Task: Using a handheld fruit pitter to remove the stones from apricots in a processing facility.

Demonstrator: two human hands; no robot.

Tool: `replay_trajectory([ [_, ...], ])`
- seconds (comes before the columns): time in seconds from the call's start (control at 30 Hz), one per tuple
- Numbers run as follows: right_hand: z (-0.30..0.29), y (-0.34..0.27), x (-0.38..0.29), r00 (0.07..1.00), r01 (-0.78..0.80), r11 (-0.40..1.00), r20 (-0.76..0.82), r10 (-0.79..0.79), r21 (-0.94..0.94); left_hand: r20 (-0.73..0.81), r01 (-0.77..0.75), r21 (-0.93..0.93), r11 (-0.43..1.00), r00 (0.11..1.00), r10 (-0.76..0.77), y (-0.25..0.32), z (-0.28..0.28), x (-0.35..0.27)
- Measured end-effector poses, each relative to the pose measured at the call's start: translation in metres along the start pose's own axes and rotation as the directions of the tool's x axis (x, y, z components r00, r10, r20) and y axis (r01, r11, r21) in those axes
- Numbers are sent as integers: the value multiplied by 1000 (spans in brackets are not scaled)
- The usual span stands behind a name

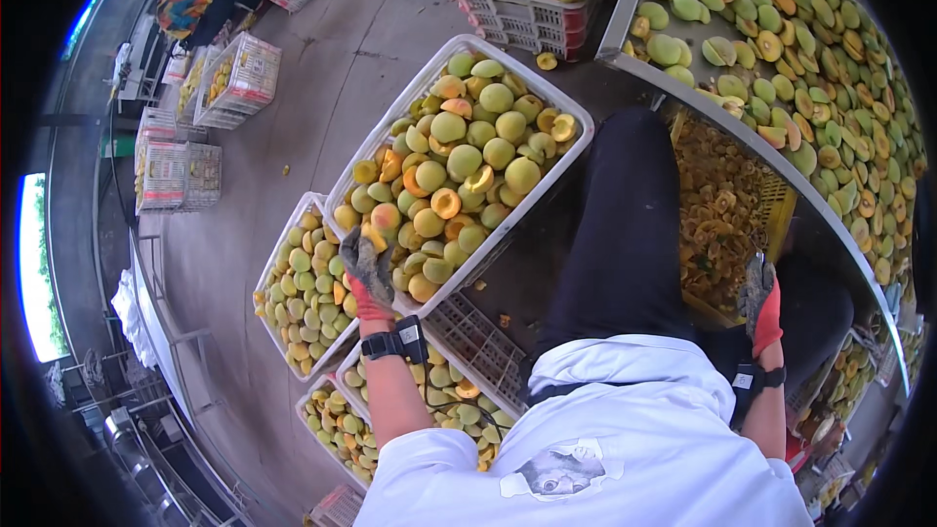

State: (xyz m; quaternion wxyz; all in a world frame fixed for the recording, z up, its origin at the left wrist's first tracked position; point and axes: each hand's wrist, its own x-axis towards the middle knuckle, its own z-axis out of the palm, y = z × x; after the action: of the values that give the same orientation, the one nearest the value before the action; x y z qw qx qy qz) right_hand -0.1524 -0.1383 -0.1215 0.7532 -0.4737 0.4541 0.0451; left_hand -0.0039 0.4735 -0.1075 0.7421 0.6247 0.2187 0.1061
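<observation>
My left hand point(366, 267), in a grey-and-red work glove, is at the left edge of a white plastic crate point(512, 230) heaped with whole and halved stone fruit point(448, 161), apricots or small peaches. A yellow-orange fruit piece point(375, 236) is held between its thumb and fingers. My right hand point(763, 300), gloved alike, is closed around a small metal tool point(760, 258); only its bright tip shows. It is over my lap, beside a yellow basket point(777, 208) of pits and scraps point(717, 212) below the table edge.
A metal-rimmed table point(794, 154) covered with halved fruit curves along my right. Fruit-filled crates point(304, 300) stand left, and stacked crates point(527, 22) stand ahead. More crates point(238, 77) line the far left near a person point(183, 7). A white-topped frame point(157, 300) lies further left.
</observation>
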Motion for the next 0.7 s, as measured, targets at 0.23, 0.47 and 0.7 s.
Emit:
replay_trajectory([
  [0.23, 24, -6, 7, 996, -86, 980, -20, 91, 179, -53, -167, 622, 765, 966, 254, -77, -36, 15],
  [0.47, 39, 23, 13, 1000, -20, 666, 25, 2, 746, 266, -289, 888, 357, 957, 113, -52, -120, 53],
  [0.7, 27, 12, 5, 986, -151, 320, 119, 118, 935, 611, -548, 598, 585, 784, 110, 52, 185, 38],
])
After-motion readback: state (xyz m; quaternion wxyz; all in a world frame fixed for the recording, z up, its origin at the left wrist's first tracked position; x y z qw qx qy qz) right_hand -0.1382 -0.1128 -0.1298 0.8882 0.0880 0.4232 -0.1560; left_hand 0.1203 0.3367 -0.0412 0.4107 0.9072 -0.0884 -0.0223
